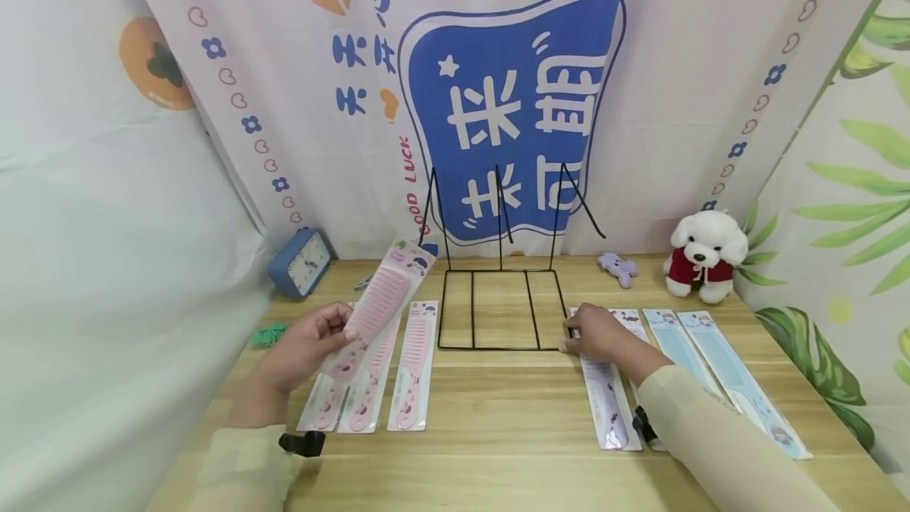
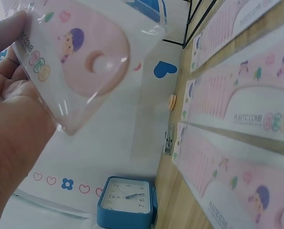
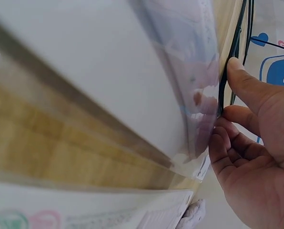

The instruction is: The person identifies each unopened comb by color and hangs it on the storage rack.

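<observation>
Held pink comb (image 1: 375, 311) shows its teeth (image 1: 380, 296) only in the head view.

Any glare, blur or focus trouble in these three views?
Head: bright, fairly even light, with the plush dog and the wire rack clear; left wrist: white glints on the plastic over the held comb; right wrist: the nearest package badly out of focus, the right hand noticeably sharper.
</observation>
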`<state>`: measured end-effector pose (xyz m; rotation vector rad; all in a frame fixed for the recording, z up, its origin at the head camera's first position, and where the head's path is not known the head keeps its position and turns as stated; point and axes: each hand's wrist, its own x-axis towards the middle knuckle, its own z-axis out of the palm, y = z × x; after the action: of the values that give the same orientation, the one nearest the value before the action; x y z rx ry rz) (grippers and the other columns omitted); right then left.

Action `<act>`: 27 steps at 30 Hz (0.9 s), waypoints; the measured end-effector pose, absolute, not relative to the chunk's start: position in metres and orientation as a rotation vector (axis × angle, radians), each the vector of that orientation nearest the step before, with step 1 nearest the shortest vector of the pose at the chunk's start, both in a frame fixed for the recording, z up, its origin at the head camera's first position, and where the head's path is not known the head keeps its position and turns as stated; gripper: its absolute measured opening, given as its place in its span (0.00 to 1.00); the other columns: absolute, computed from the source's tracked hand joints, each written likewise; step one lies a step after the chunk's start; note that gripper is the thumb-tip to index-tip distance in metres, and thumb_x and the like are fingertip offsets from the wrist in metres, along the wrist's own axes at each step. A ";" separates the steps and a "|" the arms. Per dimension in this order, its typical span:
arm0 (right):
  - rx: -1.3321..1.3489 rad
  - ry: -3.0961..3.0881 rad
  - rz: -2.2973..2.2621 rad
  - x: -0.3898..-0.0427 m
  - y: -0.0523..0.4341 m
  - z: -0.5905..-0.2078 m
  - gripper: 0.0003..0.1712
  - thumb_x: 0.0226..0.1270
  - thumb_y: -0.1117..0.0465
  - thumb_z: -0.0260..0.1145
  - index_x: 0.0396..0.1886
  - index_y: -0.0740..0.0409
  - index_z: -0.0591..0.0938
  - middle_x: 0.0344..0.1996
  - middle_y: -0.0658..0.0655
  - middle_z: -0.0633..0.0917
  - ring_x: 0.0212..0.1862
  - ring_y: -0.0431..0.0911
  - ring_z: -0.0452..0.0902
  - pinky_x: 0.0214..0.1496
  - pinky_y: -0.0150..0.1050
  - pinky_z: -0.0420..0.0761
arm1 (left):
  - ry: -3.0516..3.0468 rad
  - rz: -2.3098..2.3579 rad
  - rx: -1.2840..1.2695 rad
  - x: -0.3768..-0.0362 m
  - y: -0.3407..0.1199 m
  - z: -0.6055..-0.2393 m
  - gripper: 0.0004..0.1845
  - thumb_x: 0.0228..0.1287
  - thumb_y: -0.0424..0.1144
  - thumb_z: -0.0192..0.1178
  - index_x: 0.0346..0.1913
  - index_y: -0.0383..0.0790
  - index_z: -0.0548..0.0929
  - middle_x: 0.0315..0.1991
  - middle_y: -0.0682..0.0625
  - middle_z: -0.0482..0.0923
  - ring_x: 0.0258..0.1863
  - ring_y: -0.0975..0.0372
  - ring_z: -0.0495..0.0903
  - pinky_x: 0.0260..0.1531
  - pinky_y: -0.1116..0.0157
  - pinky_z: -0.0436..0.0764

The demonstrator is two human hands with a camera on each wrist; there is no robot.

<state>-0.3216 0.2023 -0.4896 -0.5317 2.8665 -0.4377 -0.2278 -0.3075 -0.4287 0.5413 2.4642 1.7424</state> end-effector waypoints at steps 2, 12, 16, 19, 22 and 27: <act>-0.526 2.864 -0.441 -0.321 0.202 -0.489 0.35 0.73 0.51 0.78 0.70 0.69 0.83 0.65 0.73 0.82 0.70 0.70 0.77 0.76 0.65 0.77 | 2.440 1.756 0.537 -0.229 -0.306 -0.429 0.09 0.80 0.30 0.61 0.53 0.25 0.77 0.46 0.49 0.83 0.43 0.64 0.84 0.44 0.69 0.89; -0.561 2.879 -0.438 -0.321 0.202 -0.489 0.34 0.72 0.52 0.79 0.68 0.70 0.84 0.63 0.73 0.83 0.68 0.70 0.79 0.74 0.64 0.78 | 2.422 1.762 0.469 -0.234 -0.299 -0.426 0.09 0.81 0.31 0.62 0.53 0.27 0.77 0.46 0.46 0.82 0.43 0.62 0.84 0.42 0.68 0.89; -0.563 2.878 -0.439 -0.321 0.202 -0.490 0.34 0.72 0.52 0.78 0.68 0.70 0.84 0.63 0.73 0.83 0.68 0.70 0.79 0.75 0.64 0.78 | 2.399 1.794 0.419 -0.234 -0.297 -0.424 0.08 0.80 0.30 0.61 0.52 0.27 0.76 0.46 0.46 0.81 0.43 0.61 0.84 0.43 0.68 0.89; -0.562 2.877 -0.437 -0.322 0.202 -0.490 0.34 0.72 0.52 0.78 0.68 0.70 0.84 0.63 0.73 0.83 0.68 0.70 0.79 0.75 0.64 0.78 | 2.384 1.807 0.422 -0.232 -0.298 -0.424 0.08 0.81 0.30 0.61 0.52 0.27 0.76 0.46 0.46 0.81 0.44 0.61 0.84 0.43 0.67 0.89; -0.555 2.878 -0.432 -0.322 0.202 -0.490 0.34 0.72 0.52 0.79 0.68 0.70 0.84 0.64 0.73 0.83 0.69 0.70 0.79 0.75 0.64 0.78 | 2.382 1.813 0.426 -0.232 -0.297 -0.425 0.08 0.81 0.31 0.61 0.52 0.27 0.76 0.45 0.47 0.81 0.43 0.61 0.84 0.42 0.67 0.89; -0.544 2.882 -0.429 -0.322 0.203 -0.490 0.35 0.71 0.51 0.79 0.68 0.69 0.84 0.63 0.73 0.83 0.68 0.70 0.79 0.75 0.64 0.78 | 2.410 1.816 0.381 -0.236 -0.292 -0.431 0.09 0.81 0.31 0.60 0.54 0.27 0.77 0.45 0.47 0.80 0.43 0.60 0.82 0.43 0.67 0.88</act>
<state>-0.3223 0.2026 -0.4901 -0.5436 2.8816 -0.4289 -0.2360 -0.2920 -0.4309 0.3812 2.4102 1.8156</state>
